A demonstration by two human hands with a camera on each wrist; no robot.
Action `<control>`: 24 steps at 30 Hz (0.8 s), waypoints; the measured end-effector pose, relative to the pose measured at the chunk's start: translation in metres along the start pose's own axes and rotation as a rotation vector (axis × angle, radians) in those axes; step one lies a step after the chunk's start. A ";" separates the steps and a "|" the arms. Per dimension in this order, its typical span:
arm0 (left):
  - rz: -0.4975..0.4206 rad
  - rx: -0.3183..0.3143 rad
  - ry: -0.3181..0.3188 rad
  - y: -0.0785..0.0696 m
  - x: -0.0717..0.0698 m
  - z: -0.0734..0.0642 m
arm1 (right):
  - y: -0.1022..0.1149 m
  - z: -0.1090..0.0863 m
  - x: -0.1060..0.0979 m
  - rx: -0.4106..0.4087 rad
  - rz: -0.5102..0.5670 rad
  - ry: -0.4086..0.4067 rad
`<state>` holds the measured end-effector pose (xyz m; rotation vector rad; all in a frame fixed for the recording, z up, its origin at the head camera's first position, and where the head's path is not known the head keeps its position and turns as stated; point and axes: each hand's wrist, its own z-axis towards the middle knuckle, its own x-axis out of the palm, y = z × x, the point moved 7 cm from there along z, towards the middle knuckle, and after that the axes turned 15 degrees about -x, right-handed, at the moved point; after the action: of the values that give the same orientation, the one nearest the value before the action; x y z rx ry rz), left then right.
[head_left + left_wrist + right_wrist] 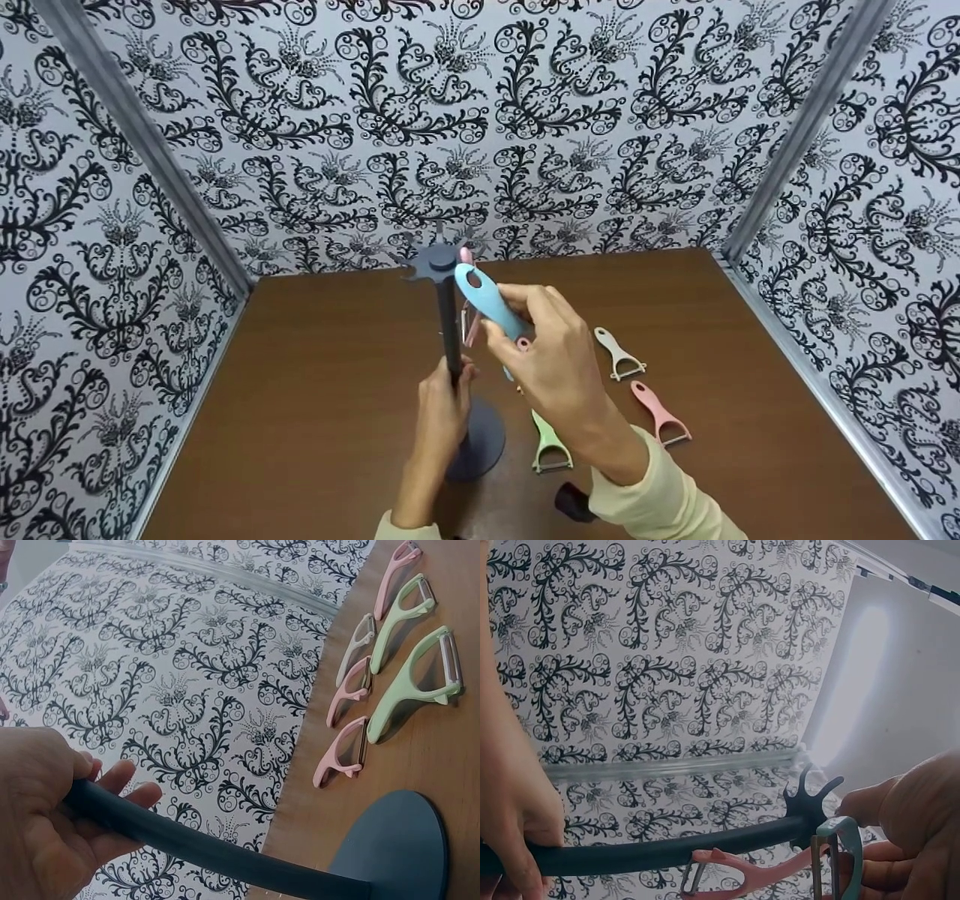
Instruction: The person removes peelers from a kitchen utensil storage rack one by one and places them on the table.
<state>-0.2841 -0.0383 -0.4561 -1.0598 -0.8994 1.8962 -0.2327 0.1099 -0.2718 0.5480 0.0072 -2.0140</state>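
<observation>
A dark grey stand (448, 322) has a round base and a hooked top (435, 261). My left hand (442, 409) grips its pole partway up; the left wrist view shows fingers around the pole (187, 840). Beside the hooks, my right hand (559, 360) holds a blue peeler (491, 304) with its holed handle end toward the top. In the right wrist view the peeler's blade end (838, 840) is among the fingers. A pink peeler (761, 874) hangs at the stand, blade end down in the head view. Whether the blue handle touches a hook I cannot tell.
On the brown table (322, 390), right of the stand, lie a white peeler (616, 349), a pink peeler (656, 409) and a green peeler (549, 439). More peelers show in the left wrist view. A dark object (574, 502) sits by my right sleeve. Patterned walls enclose the table.
</observation>
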 end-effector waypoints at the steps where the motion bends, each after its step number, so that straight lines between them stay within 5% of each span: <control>1: -0.001 0.005 0.000 0.000 0.000 0.000 | 0.001 0.000 -0.001 -0.012 -0.006 -0.001; 10: -0.009 0.034 -0.002 -0.002 -0.001 0.000 | 0.004 0.004 -0.006 -0.086 -0.038 -0.025; 24: -0.011 0.026 -0.005 -0.001 -0.001 0.001 | -0.004 0.010 -0.015 -0.010 -0.017 -0.014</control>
<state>-0.2846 -0.0393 -0.4548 -1.0326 -0.8793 1.8978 -0.2345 0.1220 -0.2581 0.5285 0.0138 -2.0337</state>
